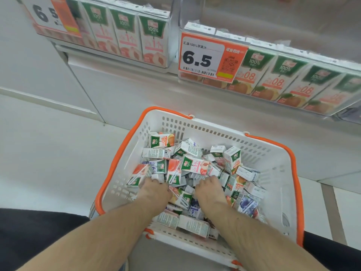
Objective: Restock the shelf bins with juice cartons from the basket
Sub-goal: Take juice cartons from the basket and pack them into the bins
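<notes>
A white basket with an orange rim (273,165) stands on the floor below me, holding several small juice cartons (195,165) in a loose heap. Both my hands reach down into the heap. My left hand (154,190) lies among the cartons at the left of the pile, its fingers buried out of sight. My right hand (209,188) is dug in at the middle, fingertips hidden under a peach carton. Above, a clear left shelf bin (156,61) holds peach cartons, and a right shelf bin (293,106) holds orange-labelled cartons behind a 6.5 price tag (203,57).
The white shelf base (117,90) runs behind the basket. Pale floor tiles (48,153) spread to the left. My dark trouser legs (29,235) frame the bottom corners. An upper clear bin (273,20) sits above the right bin.
</notes>
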A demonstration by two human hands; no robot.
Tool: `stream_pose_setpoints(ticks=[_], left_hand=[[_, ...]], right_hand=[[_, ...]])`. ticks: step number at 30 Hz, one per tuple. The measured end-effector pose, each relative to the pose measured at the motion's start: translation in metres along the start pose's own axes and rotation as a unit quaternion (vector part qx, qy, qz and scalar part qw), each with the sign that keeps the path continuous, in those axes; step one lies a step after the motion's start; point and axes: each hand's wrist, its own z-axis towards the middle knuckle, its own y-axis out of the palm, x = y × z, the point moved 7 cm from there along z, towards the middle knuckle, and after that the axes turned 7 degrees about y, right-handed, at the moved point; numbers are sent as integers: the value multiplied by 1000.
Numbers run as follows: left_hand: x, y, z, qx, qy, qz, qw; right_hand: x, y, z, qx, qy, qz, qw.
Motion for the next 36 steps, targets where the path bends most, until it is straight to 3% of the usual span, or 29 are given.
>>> stream_pose_setpoints(ticks=[5,8,12,17,20,23,26,29,33,34,36], left_hand=[[-28,-27,-14,71,-21,-138,988],[-58,-55,-35,144,-35,-330,933],[-78,-103,-68,205,-31,-464,861],[-79,-162,-112,276,15,-555,784],[-80,-188,-134,302,34,-603,737],[-84,-203,-147,313,31,-683,659],[-89,-216,-155,318,25,-760,567],[-91,-213,-152,299,6,-810,504],[-95,-212,-148,289,-2,-827,483],[-95,-214,-147,289,1,-822,490],[-91,-218,-147,288,26,-810,510]], right_hand=[[60,-13,-25,9,77,158,984],[100,-32,-43,15,80,280,956],[150,-71,-69,-3,96,482,871],[193,-128,-115,25,88,611,786],[204,-147,-141,27,69,723,687],[204,-148,-155,15,60,818,573],[198,-150,-157,-14,43,858,512],[196,-163,-153,-12,22,893,450],[193,-172,-142,0,-8,960,280],[191,-172,-140,-1,-13,966,258],[188,-175,-138,-3,-24,966,258]])
